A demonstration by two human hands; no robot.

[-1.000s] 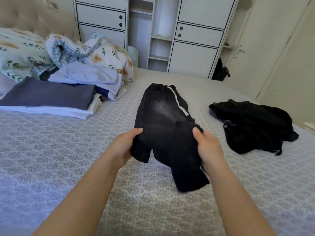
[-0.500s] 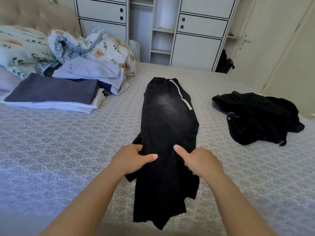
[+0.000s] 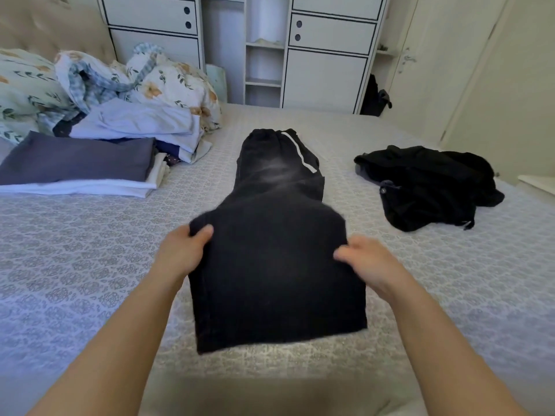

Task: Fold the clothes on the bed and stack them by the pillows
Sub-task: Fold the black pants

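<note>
At the far left we see a floral-print pillow (image 3: 21,82) against a beige padded headboard (image 3: 45,28), with a crumpled floral and blue-check quilt (image 3: 144,76) bunched beside it. In front of these lie the folded clothes: a flat slate-blue folded garment (image 3: 78,160) on top of folded white cloth (image 3: 90,187), and just beside it a looser stack of pale lavender folded fabric (image 3: 141,123). All of this rests on the bed (image 3: 75,265), which is covered by a grey spread with a repeating medallion pattern.

Our left hand (image 3: 180,253) grips the left edge of a pair of black trousers with a white side stripe (image 3: 276,235), thumb on top and fingers curled under the cloth. The trousers lie lengthwise down the middle of the bed, waistband at the far end, the near part lifted and doubled between our hands. Our right hand (image 3: 366,259) pinches the right edge of the same fold, though it is a little blurred.

To the right, apart from the trousers, a rumpled heap of black clothing (image 3: 429,184) lies unfolded on the spread.

Beyond the bed stands a white wardrobe with dark-edged drawers and open shelves (image 3: 264,52), a dark bag (image 3: 374,97) at its right foot, and a cream door (image 3: 420,64) in the right-hand wall.
</note>
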